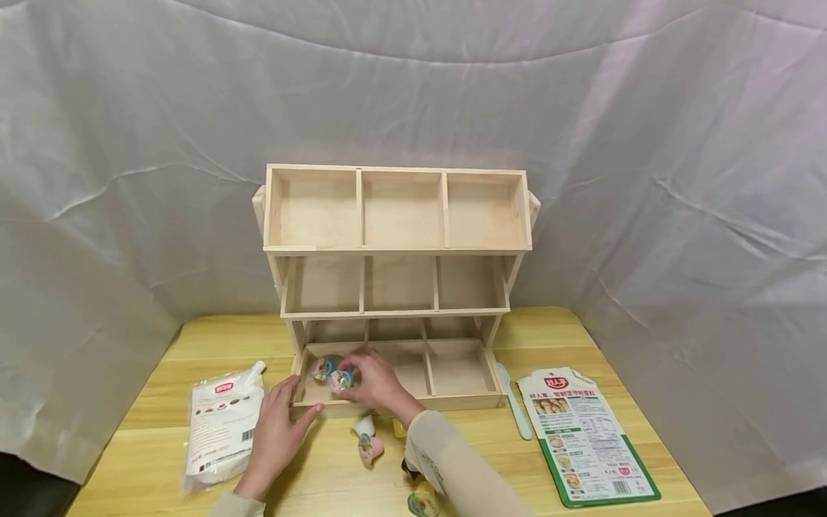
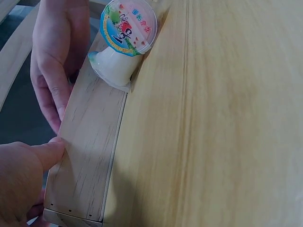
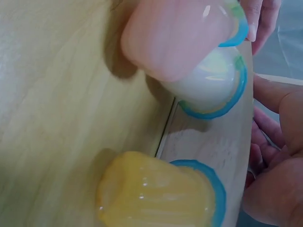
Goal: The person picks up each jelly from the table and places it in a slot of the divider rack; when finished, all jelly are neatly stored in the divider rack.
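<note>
A three-tier wooden rack [image 1: 400,250] stands on the table, each tier split into compartments. My right hand [image 1: 375,384] reaches into the bottom tier's left compartment and pinches a jelly cup [image 1: 339,381] with a clear lid and blue rim. Another jelly cup [image 1: 321,370] lies beside it there. My left hand [image 1: 279,434] rests against that tier's front left corner, its thumb [image 2: 49,152] touching the front board. Before the rack lie a white jelly cup [image 3: 213,82], a pink jelly cup [image 3: 175,40] and a yellow jelly cup [image 3: 156,191].
Another yellow jelly cup [image 1: 423,501] lies near the table's front edge, partly behind my right sleeve. A white spouted pouch [image 1: 222,424] lies on the left. On the right are a pale blue plastic utensil [image 1: 515,402] and a green-edged printed packet [image 1: 586,438]. Grey cloth [image 1: 413,93] hangs behind.
</note>
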A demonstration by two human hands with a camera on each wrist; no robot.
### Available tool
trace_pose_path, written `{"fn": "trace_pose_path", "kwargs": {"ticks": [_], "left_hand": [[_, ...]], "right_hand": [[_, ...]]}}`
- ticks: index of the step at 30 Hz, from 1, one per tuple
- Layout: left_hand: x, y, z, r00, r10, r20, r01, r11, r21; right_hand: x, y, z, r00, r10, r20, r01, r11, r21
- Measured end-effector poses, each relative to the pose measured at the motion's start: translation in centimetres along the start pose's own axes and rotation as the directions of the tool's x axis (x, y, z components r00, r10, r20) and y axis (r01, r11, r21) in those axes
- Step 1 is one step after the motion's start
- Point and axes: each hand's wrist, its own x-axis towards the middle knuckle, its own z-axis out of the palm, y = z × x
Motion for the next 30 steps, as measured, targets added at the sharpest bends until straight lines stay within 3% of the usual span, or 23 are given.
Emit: {"fn": "trace_pose_path", "kwargs": {"ticks": [14, 23, 30], "left_hand": [[0.05, 0.05, -0.06, 1.000, 0.013, -0.011, -0.013, 1.000, 0.006], [-0.04, -0.08, 0.09, 1.000, 0.013, -0.017, -0.013, 1.000, 0.011], [-0.09, 0.08, -0.06, 1.000, 0.008, -0.006, -0.008, 1.000, 0.003]], "right_hand": [[0.04, 0.81, 0.21, 0.998, 0.044, 0.036, -0.045, 0.998, 0.034], [0.36, 0.95, 0.13, 0.998, 0.039, 0.057, -0.035, 0.998, -0.060], [0.37, 0.86, -0.08, 0.996, 0.046, 0.071, -0.041, 0.997, -0.070]]}}
